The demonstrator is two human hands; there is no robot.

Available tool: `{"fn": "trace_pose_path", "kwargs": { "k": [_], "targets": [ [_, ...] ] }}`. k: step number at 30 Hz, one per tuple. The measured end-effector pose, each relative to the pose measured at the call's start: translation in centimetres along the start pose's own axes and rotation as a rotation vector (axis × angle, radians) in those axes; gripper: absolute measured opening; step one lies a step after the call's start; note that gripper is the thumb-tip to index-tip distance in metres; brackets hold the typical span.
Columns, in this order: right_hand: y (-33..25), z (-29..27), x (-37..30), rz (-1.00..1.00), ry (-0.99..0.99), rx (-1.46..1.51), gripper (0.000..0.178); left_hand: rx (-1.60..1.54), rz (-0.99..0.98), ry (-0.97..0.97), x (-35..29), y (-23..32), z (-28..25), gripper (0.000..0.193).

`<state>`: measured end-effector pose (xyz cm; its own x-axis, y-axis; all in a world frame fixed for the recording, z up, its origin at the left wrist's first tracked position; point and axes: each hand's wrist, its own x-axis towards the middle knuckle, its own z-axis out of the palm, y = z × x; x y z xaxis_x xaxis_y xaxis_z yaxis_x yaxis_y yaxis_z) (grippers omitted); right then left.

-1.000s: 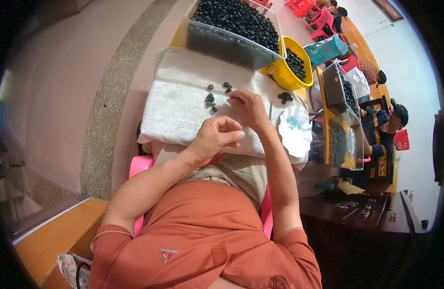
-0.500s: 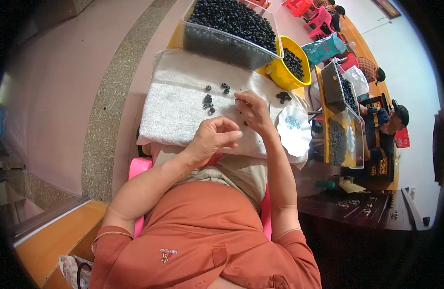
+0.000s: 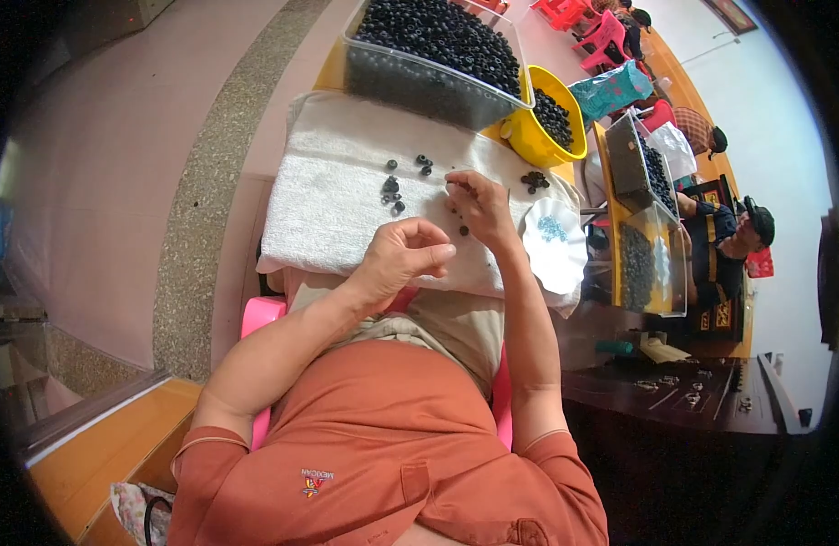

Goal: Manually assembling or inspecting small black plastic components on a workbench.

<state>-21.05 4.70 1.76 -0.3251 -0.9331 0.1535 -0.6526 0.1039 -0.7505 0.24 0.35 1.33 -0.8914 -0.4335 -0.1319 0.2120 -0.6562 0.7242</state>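
Nearest, over the white towel: left hand, fingers curled in toward the thumb; cannot tell whether anything is pinched there. To its right, a white wavy-edged plate bearing small blue bits, a good supply left. One dark bead lies by the right hand, which sits farther out, thumb and fingertips drawn together; cannot tell what, if anything, is between them. Left of that hand, a few loose dark beads in small groups, set out but apart from the stock. Farther right, a separate dark pile. Beyond, a yellow tub with plenty of beads inside; farthest, a clear box heaped with more. Judged by the stock, only a small batch is out and most remains; how many are done cannot be told.
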Motion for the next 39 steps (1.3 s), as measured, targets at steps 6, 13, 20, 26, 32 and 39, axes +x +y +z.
{"fn": "trace_pose_path", "kwargs": {
  "k": [6, 13, 20, 26, 32, 39],
  "targets": [
    [-0.3, -0.1, -0.1, -0.116, 0.038, 0.046, 0.017, 0.017, -0.038, 0.021, -0.2, 0.4, 0.2, 0.013],
    [-1.3, 0.0, -0.1, -0.023, 0.064, -0.034, 0.02, 0.03, -0.037, 0.056, 0.0, 0.2, -0.1, 0.012],
    [-0.7, 0.1, -0.6, -0.145, 0.067, -0.019, 0.014, -0.004, -0.006, 0.055, 0.0, 0.1, -0.1, 0.012],
    [-0.2, -0.5, -1.0, -0.115, 0.037, 0.269, 0.012, 0.005, -0.007, 0.057, 0.1, 0.2, -0.1, 0.012],
    [-3.1, -1.5, -2.4, 0.084, -0.093, 0.538, 0.007, -0.001, 0.006, 0.076, 0.0, 0.1, -0.3, 0.012],
    [-3.6, -2.2, -4.0, 0.109, -0.333, 0.78, 0.012, -0.002, 0.009, 0.074, 0.1, 0.2, -0.2, 0.019]
  ]
}}
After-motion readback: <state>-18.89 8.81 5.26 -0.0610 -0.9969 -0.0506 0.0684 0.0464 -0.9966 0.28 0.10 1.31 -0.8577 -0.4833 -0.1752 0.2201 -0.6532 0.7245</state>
